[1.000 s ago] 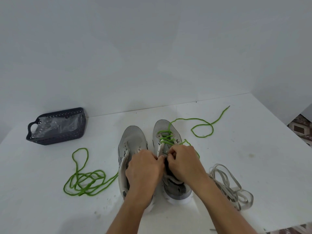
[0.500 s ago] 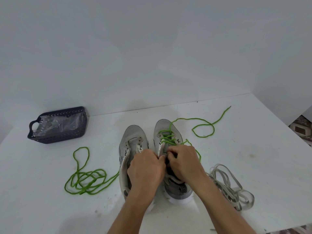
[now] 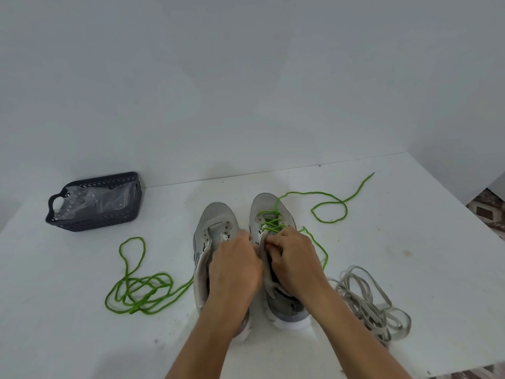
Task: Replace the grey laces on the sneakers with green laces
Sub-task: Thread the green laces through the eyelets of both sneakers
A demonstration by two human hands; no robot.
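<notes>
Here, two grey sneakers are standing side by side on a white table [image 3: 410, 242], toes pointing away from the camera. The right sneaker [image 3: 273, 212] is carrying a green lace [image 3: 272, 224] criss-crossed through its upper eyelets; one free end of this lace is trailing in a loop across the table to the far right, and another strand is curving down beside the right wrist. The left sneaker [image 3: 216, 217] is showing bare eyelets. A second green lace [image 3: 142, 291] is lying in a loose tangle on the table to the left of the left sneaker, one strand reaching to that shoe's side. The removed grey laces [image 3: 369, 299] are lying heaped to the right of the right sneaker, beside the right forearm.

The left hand [image 3: 232, 272] is hovering over the gap between the shoes with fingers curled, its fingertips meeting the eyelet edge of the right sneaker; what it is pinching cannot be told. The right hand [image 3: 293, 255] is resting over the right sneaker's opening with fingers curled at the lacing; whether they are gripping the green lace cannot be told.

A dark perforated basket [image 3: 95, 222] holding clear plastic wrap [image 3: 93, 201] is sitting at the far left, well apart from the shoes.
</notes>
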